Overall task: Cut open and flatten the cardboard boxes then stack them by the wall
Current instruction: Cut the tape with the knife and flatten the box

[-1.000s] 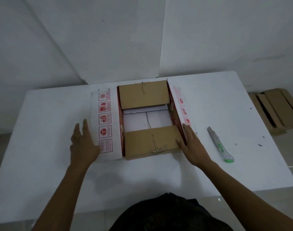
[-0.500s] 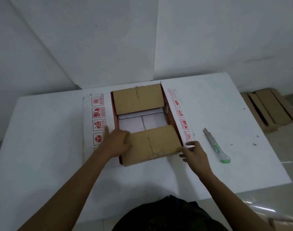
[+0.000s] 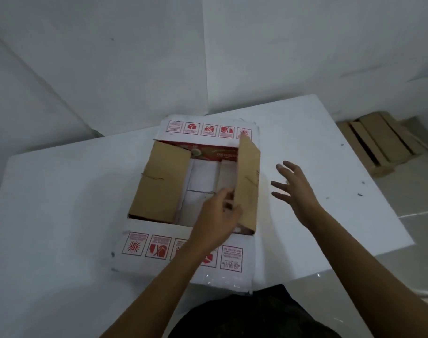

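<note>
A person's left hand (image 3: 215, 220) pinches the raised right-side flap (image 3: 248, 181) of an opened cardboard box (image 3: 159, 181) sitting mid-worktop (image 3: 61, 203), while the right hand (image 3: 296, 189) hovers open and empty just beside it. With only one hand on the box and its near flap reaching the worktop's front edge, a hard tug could slide the box toward the person or tear the flap off its crease. Flattened cardboard (image 3: 376, 140) lies on the floor by the wall (image 3: 281, 45) to the right, and the worktop's right corner stands between it and the box.
</note>
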`<state>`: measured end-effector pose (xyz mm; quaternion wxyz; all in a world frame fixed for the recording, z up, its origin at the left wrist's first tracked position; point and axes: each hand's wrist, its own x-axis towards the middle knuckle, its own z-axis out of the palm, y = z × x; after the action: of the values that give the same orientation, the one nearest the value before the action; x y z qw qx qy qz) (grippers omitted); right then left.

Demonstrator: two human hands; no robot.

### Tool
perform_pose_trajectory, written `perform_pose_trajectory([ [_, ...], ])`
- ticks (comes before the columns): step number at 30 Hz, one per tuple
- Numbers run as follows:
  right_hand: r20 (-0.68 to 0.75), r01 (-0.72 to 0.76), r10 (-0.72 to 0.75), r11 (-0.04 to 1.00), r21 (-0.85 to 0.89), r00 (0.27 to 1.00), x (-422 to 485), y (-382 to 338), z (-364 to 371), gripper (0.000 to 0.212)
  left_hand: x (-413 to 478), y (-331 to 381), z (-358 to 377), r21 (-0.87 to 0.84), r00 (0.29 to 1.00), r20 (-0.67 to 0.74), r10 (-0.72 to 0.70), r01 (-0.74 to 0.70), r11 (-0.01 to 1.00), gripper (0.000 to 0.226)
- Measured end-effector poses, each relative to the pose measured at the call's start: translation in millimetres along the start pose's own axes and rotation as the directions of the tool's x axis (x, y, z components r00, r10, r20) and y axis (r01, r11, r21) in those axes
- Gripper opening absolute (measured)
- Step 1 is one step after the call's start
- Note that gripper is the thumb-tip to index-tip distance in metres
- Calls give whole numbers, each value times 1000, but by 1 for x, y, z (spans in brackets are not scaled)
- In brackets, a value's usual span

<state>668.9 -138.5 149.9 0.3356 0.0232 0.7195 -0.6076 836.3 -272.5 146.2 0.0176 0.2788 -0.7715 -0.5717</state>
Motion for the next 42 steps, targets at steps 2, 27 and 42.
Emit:
perform_pose_trajectory([
  [2, -58, 35, -34, 999, 12, 998, -6, -7, -12, 52, 4, 17, 24, -8, 978, 184, 102, -102, 995, 59],
  [27, 53, -10, 81, 628, -778, 995, -6, 97, 57, 109, 7, -70, -53, 777, 986, -160, -38, 150, 612, 68],
  [42, -90, -185, 165, 928, -325, 982, 0, 100, 29, 88, 11, -125, -134, 551, 908, -403, -117, 343, 761, 93],
])
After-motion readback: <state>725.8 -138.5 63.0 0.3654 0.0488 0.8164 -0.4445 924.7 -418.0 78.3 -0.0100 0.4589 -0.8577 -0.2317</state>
